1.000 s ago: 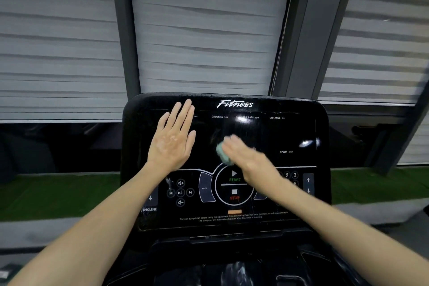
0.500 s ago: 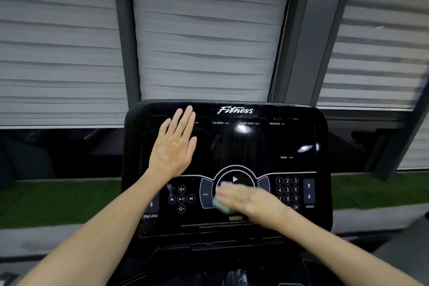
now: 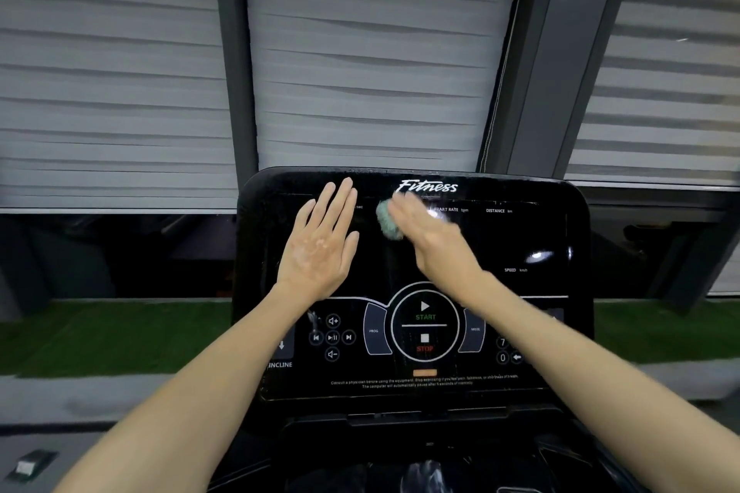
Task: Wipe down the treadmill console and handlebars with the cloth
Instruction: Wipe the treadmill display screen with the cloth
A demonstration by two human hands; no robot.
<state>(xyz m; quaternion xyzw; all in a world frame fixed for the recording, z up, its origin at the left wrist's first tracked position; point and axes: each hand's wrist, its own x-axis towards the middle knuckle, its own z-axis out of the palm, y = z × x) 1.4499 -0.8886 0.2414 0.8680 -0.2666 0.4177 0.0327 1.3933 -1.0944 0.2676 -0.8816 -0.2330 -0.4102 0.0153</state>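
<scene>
The black treadmill console (image 3: 520, 236) stands upright before me, with a "Fitness" logo on top and START/STOP buttons low in the middle. My left hand (image 3: 320, 248) lies flat on the upper left of the screen, fingers together and pointing up, holding nothing. My right hand (image 3: 432, 240) is blurred with motion and presses a small pale green cloth (image 3: 387, 220) against the screen's top, just under the logo. The cloth is bunched and mostly hidden under the fingers. No handlebars are clearly visible.
Grey slatted blinds (image 3: 360, 52) and dark window posts fill the background behind the console. A green turf strip (image 3: 100, 336) runs along the floor on both sides. The dark tray below the console (image 3: 424, 468) holds a faintly visible shiny object.
My right hand with the cloth swept from mid-screen down over the START/STOP buttons, then up to the top of the screen near the logo. My left hand stayed flat in place.
</scene>
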